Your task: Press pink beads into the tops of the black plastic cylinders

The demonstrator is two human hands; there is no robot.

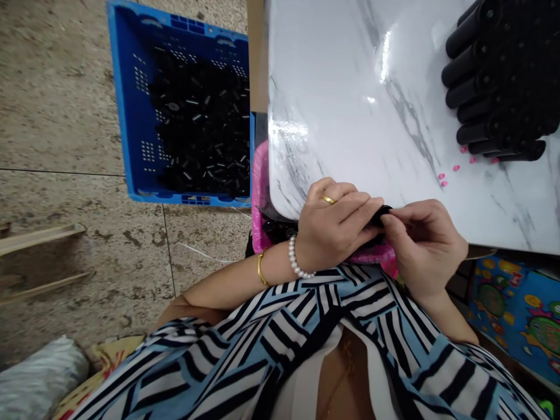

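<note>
My left hand (339, 224), with a ring on one finger, is closed around a small black piece (381, 214) near the table's front edge. Thumb and forefinger of my right hand (426, 248) pinch the right end of that piece. Most of it is hidden inside my left hand, so its full shape cannot be made out. Just below my hands is a pink basket (259, 175) with black parts (277, 230) in it, partly tucked under the tabletop.
Black cylinders (470, 87) stand bunched on the white marbled table (332, 87) at the right. Several tiny pink pieces (456, 168) lie before them. Left of the table, a blue crate (125, 116) on the floor holds many black parts (205, 128). A colourful box (503, 309) sits lower right.
</note>
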